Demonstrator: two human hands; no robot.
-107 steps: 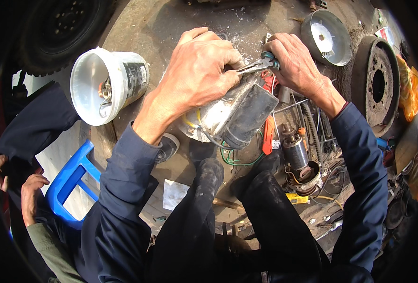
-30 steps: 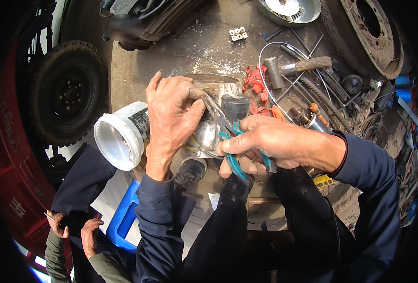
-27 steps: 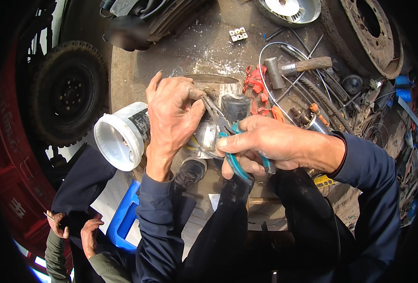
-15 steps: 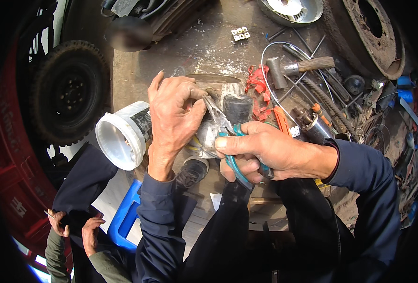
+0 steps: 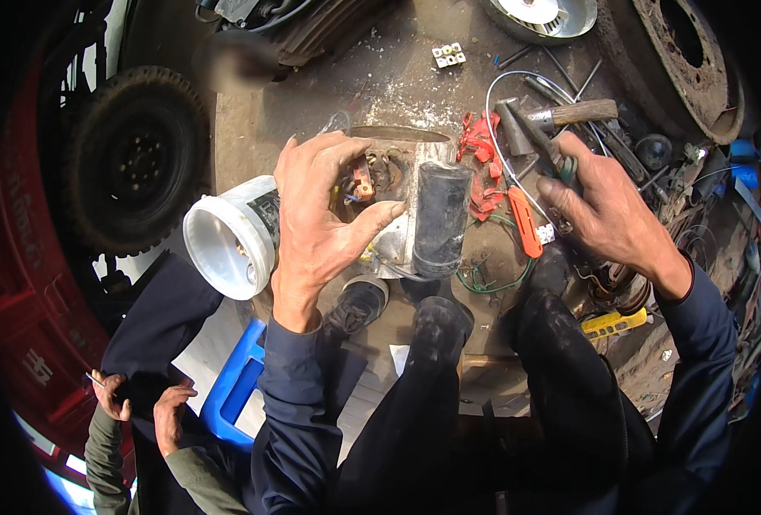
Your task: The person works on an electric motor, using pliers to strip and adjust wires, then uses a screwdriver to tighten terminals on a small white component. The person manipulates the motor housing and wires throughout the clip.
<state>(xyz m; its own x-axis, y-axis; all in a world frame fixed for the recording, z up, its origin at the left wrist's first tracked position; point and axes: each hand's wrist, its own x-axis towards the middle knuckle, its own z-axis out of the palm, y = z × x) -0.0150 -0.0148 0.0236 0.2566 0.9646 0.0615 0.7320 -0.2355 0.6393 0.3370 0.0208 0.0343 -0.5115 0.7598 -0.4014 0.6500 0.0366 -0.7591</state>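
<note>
Holding pliers [image 5: 551,153] (right hand [image 5: 612,209]), left hand [image 5: 319,219] spread

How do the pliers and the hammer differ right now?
The pliers are held in the right hand, while the hammer lies unheld. The pliers have blue-green grips; the hammer has a brown wooden handle. The pliers end in a narrow, tapering nose, the hammer in a thick, blunt head. Both have metal working ends.

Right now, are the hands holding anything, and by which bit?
The right hand holds pliers by their teal handles. The left hand is open, thumb spread, by the metal housing; I can't tell whether it touches it.
</note>
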